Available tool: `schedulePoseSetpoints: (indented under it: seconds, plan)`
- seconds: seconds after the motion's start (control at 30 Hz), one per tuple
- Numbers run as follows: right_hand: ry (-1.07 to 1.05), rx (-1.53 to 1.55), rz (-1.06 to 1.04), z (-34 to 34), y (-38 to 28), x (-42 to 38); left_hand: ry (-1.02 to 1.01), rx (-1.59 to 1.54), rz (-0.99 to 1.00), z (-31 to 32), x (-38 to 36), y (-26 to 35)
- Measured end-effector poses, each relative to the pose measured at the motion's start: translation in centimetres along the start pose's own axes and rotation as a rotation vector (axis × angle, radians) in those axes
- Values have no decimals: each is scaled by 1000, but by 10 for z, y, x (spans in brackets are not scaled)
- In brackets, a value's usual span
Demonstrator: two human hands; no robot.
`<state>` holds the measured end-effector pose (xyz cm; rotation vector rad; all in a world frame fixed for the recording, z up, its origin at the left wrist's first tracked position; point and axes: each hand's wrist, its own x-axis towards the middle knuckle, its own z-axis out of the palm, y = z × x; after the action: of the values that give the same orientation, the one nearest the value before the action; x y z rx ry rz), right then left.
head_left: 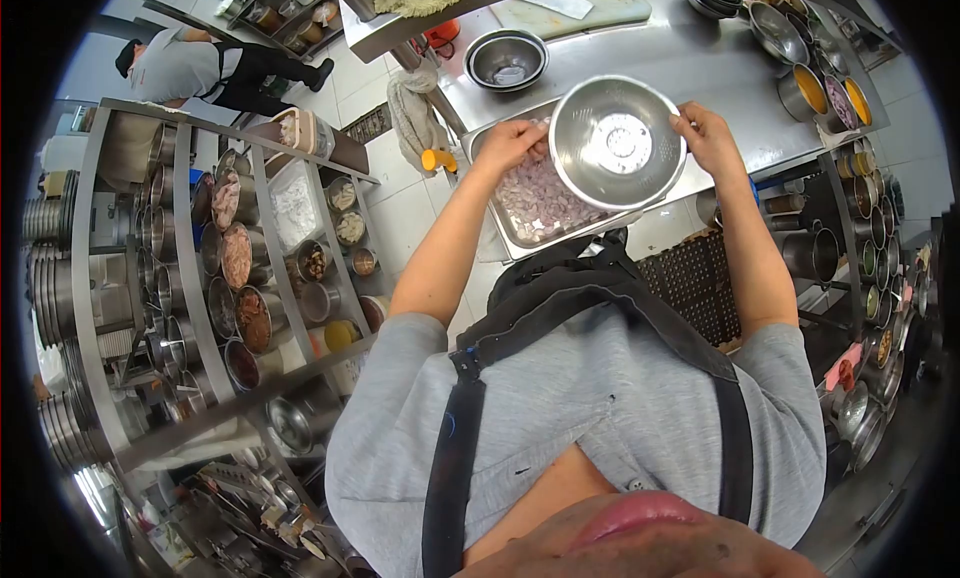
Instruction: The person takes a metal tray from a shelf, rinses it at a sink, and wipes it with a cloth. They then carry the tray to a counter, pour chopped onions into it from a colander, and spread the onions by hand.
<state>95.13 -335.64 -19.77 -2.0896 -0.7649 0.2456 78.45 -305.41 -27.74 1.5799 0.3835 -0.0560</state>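
Note:
A metal colander (590, 163), its bright inside facing me, is held tilted above the front of the steel counter. My right hand (704, 138) grips its right rim, thumb over the edge. At the opposite rim is my left hand (512, 146), its bent fingers closed against the edge and partly hidden. Beneath the colander and my left hand lies a rectangular steel tray (519, 250) of chopped, pale purple pieces (545, 206) that look like onion. The colander covers the tray's right part.
Nested metal bowls (506, 62) stand behind the tray, and a cutting board (590, 8) lies at the back. Containers with orange contents (803, 91) sit at right. A towel (415, 118) hangs at the counter's left end. Left is a rack (190, 248) of pots; beyond it, another person (185, 68) bends over.

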Motion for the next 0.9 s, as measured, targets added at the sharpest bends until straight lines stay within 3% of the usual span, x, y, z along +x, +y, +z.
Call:
schedulePoseSetpoints:
  seconds: [0.03, 0.1, 0.23, 0.3, 0.47, 0.53, 0.57, 0.63, 0.67, 0.73, 0.9]
  plan:
    - [-25, -67, 6, 0, 1, -1, -3, 0, 6, 0, 0, 3]
    - [-25, -124, -15, 4, 2, -4, 225, 633, 364, 4, 0, 6]
    - [-68, -112, 9, 15, -6, -8, 294, 599, 564, 29, 6, 38]
    - [-108, -93, -6, 20, -13, -9, 369, 615, 856, 41, 15, 54]
    - [-68, -50, -47, 18, -15, -14, 292, 576, 762, 40, 22, 56]
    - [-35, -43, -18, 10, -3, -15, 368, 764, 541, 27, 21, 37]
    - [20, -18, 5, 5, 3, -16, 354, 765, 546, 21, 19, 33]
    - [82, 6, 42, -1, 15, -19, -10, 1241, 67, 16, 10, 23]
    - [113, 37, 75, -2, 20, -18, -21, 1242, 70, 23, 4, 32]
    - [114, 87, 104, -2, 22, -18, 138, 977, 344, 37, -5, 58]
    - [56, 277, 166, 30, 15, -9, 62, 325, 587, 106, 5, 85]
